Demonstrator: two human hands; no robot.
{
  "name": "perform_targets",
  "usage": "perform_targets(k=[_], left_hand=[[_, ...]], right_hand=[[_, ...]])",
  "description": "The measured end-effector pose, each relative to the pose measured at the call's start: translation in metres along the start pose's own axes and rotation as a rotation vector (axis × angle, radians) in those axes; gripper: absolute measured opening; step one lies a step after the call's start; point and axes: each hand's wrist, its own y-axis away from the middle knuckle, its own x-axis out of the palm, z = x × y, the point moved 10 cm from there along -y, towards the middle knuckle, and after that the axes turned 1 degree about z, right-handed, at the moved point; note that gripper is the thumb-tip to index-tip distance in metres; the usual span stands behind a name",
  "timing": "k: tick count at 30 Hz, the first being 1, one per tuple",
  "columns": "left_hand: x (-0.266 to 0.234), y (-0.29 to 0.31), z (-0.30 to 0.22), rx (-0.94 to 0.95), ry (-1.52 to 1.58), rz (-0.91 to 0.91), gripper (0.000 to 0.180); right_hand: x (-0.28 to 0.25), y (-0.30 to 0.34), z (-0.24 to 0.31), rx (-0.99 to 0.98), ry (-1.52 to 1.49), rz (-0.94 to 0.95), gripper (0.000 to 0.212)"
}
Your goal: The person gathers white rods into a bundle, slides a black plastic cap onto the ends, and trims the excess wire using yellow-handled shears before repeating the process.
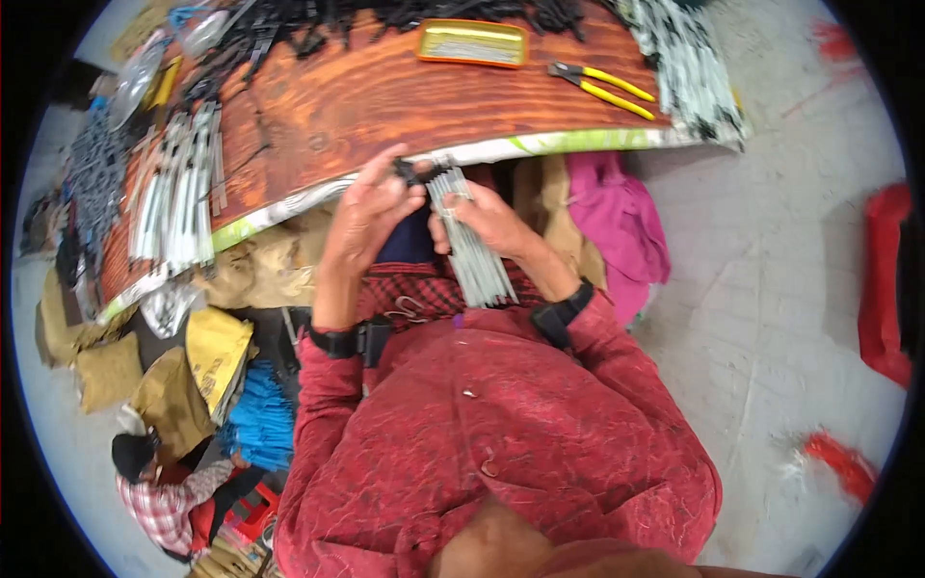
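My right hand (488, 220) is wrapped round a bundle of thin silver-grey metal rods (485, 275), which look like umbrella ribs. The bundle slants from the table's front edge down toward my lap, and its upper end shows dark joints. At that upper end my left hand (368, 210) is closed on a small black part (409, 173), held between thumb and fingers. The black part reaches across to the tops of the rods; whether it is joined to them I cannot make out.
On the wood-patterned table (337, 106) lie yellow-handled pliers (612, 91), an orange tray (422, 48) of thin metal pins, and rod bundles at left (178, 197) and right (689, 77). Black parts (289, 24) line the far side. Another person (164, 496) sits lower left, beside blue bundles (258, 419).
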Motion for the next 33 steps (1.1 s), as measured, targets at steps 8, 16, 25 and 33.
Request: perform_targets(k=[8, 16, 25, 33], left_hand=[[-0.002, 0.002, 0.0, 0.016, -0.09, -0.05, 0.057], [-0.003, 0.001, 0.003, 0.011, -0.054, -0.002, 0.052], [0.002, 0.006, -0.011, 0.029, -0.154, -0.039, 0.047], [0.005, 0.003, -0.012, 0.03, -0.217, -0.008, 0.046]], right_hand=[[0.002, 0.005, 0.01, -0.042, 0.012, 0.067, 0.029], [0.008, 0.005, 0.013, -0.038, 0.054, 0.061, 0.03], [0.004, 0.001, 0.009, -0.028, -0.026, 0.051, 0.039], [0.001, 0.003, 0.009, -0.022, 0.063, 0.002, 0.044]])
